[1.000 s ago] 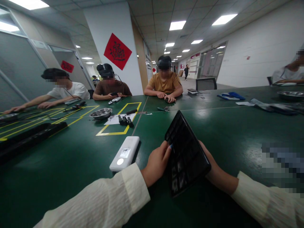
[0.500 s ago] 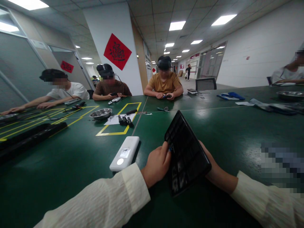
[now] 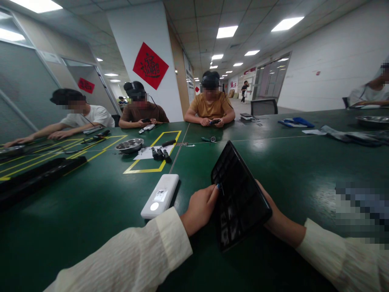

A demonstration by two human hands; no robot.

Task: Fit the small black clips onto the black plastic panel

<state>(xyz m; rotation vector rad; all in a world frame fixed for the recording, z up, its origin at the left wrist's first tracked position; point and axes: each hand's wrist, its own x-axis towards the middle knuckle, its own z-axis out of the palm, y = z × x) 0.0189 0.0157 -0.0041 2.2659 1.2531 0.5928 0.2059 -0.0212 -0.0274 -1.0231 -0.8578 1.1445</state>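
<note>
A black compartment tray point(image 3: 238, 194) is tilted up off the green table point(image 3: 106, 202), its far end raised. My right hand point(image 3: 275, 217) grips its right edge from behind and underneath, fingers mostly hidden by the tray. My left hand point(image 3: 201, 209) rests against the tray's left edge, fingers curled, pinching a small blue-tipped thing point(image 3: 219, 186) that I cannot make out. Both my sleeves are cream white.
A white power bank point(image 3: 160, 195) lies left of my left hand. Farther off: a yellow taped square point(image 3: 142, 170), a metal bowl point(image 3: 130, 145), small black parts point(image 3: 159, 154), long black trays point(image 3: 36, 174) at left. Three people sit across; another sits far right.
My left hand's fingers shifted slightly along the tray's left edge; the tray tilted a touch. The person opposite in the yellow shirt moved their hands.
</note>
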